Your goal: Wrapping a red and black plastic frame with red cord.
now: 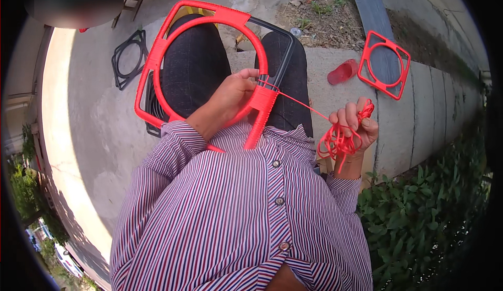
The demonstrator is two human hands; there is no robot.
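Across my lap lies a squarish frame with a round ring inside it. Most of it is wrapped in red cord, while its far right corner shows bare black bars. My left hand is closed on the ring's right side, where a few turns of cord cross the ring and the outer bar. From there a single red strand runs taut to my right hand, which is raised on the right. Its fingers are closed round a loose bundle of red cord, with loops and an end hanging below. My sleeve and shirt hide the frame's near edge.
A red-wrapped frame stands at the right beside a red shoe-like object. Left on the concrete lies a bare black frame; more black frames show beside my leg. Another person is at top left. Leafy bushes fill the lower right.
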